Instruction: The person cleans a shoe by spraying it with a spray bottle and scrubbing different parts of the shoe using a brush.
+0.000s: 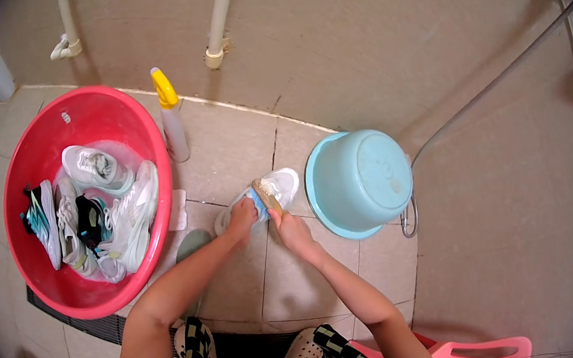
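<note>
A white shoe point(286, 184) lies on the tiled floor in front of me, its toe pointing right. My right hand point(292, 231) grips a wooden scrubbing brush point(268, 196), which rests on the shoe's upper. Something blue point(259, 205), perhaps the bristles, shows along the brush's left side. My left hand point(241, 218) is closed on the shoe near its opening; the fingertips are partly hidden. To the left, a red basin point(25, 238) holds several wet shoes point(96, 168) in sudsy water.
A spray bottle with a yellow top point(165, 90) stands between the basin and wall. An upturned light-blue tub point(382, 173) sits right of the shoe. A grey hose point(486, 85) runs down the right wall. A pink plastic stool point(483, 353) is at the lower right.
</note>
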Available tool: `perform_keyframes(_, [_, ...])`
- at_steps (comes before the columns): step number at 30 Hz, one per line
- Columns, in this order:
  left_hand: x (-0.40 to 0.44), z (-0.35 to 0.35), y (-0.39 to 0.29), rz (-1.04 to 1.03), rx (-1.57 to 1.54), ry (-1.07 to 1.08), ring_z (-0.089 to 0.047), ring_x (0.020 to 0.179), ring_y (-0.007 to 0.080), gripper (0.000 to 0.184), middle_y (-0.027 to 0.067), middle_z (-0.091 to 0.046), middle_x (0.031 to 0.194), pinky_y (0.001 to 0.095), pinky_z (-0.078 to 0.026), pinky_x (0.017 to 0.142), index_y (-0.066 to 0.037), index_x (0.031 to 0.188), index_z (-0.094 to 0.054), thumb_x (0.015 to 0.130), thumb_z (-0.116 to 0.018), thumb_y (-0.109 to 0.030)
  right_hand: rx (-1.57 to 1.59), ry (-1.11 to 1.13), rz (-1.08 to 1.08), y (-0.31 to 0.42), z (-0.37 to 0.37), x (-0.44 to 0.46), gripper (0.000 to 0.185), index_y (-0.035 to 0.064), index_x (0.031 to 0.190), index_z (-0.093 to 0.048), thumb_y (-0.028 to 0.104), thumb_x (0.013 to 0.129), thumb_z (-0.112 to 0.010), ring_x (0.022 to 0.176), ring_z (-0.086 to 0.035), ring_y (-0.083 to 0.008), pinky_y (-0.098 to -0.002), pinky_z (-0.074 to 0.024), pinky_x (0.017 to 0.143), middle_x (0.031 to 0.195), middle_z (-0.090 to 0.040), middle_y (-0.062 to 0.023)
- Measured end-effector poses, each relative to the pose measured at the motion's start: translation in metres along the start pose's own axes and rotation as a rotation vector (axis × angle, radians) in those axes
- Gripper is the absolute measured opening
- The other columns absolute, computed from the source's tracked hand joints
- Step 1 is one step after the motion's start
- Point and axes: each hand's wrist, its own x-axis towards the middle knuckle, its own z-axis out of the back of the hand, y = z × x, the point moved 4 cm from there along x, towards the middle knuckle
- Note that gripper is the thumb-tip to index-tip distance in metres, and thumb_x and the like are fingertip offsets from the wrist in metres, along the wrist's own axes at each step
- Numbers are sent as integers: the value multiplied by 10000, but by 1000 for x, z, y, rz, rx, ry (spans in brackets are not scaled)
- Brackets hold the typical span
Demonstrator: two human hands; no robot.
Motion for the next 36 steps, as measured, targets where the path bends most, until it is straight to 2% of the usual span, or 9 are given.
perform_keyframes(2, [1,1,-3,-5,80,88,-386,554,36,123,-60,-401,638,192,-341,508,-150,739,-439,855,-412,-181,13,-9,7,-1,2,5,632,-60,794,-592,493,922,-313,733,-575,-470,-511,-454,674,725,-578,-320])
perform_keyframes(8, [0,-5,-10,-29,-32,143,-362,500,37,157,-69,-382,600,198,-304,448,-160,694,-436,845,-398,-148,8,-30,-17,-7,2,32,664,-67,792,-606,509,919,-302,749,-576,-468,-509,-449,692,740,-580,-319])
perform_keyframes(15, [18,-7,-5,42,-101,56,-363,516,36,169,-75,-352,610,202,-331,481,-177,696,-403,864,-415,-190,139,55,-27,10,46,15,684,-93,847,-608,504,923,-283,836,-564,-462,-483,-426,768,815,-579,-327])
perform_keyframes(17, [38,4,11,26,-135,272,-499,626,78,158,-27,-499,709,232,-435,599,-135,794,-489,878,-390,-225,146,64,-27,9,42,3,671,-89,856,-605,497,925,-286,845,-562,-461,-482,-425,772,817,-580,-326])
perform_keyframes(18, [33,-3,7,27,-137,275,-499,626,78,158,-27,-499,709,232,-435,599,-135,794,-489,878,-390,-225,111,52,0,9,33,-1,661,-88,868,-601,490,928,-286,835,-562,-465,-485,-428,764,815,-579,-329])
perform_keyframes(20, [16,-15,-6,-9,-148,112,-577,836,150,268,58,-591,928,293,-465,780,-76,947,-533,891,-354,-268,75,42,20,11,24,-3,651,-86,880,-596,484,930,-285,825,-562,-469,-488,-430,757,814,-578,-332])
perform_keyframes(23, [20,-10,0,30,-95,116,-560,978,198,361,110,-574,1087,340,-433,879,-41,1050,-520,901,-330,-309,34,83,-35,12,15,2,633,-80,872,-586,476,932,-290,800,-564,-475,-499,-435,736,794,-575,-338])
perform_keyframes(30, [24,-6,5,43,-69,64,-558,954,175,309,85,-577,1033,316,-436,853,-72,1021,-518,897,-357,-305,-14,3,22,13,13,11,631,-71,819,-582,482,927,-299,727,-573,-467,-510,-449,681,734,-580,-318])
perform_keyframes(36, [28,-6,8,27,-61,35,-526,744,99,223,12,-558,846,254,-443,695,-112,905,-522,893,-386,-288,-84,-45,34,6,9,19,628,-56,805,-580,501,918,-312,696,-581,-454,-505,-462,636,714,-586,-298])
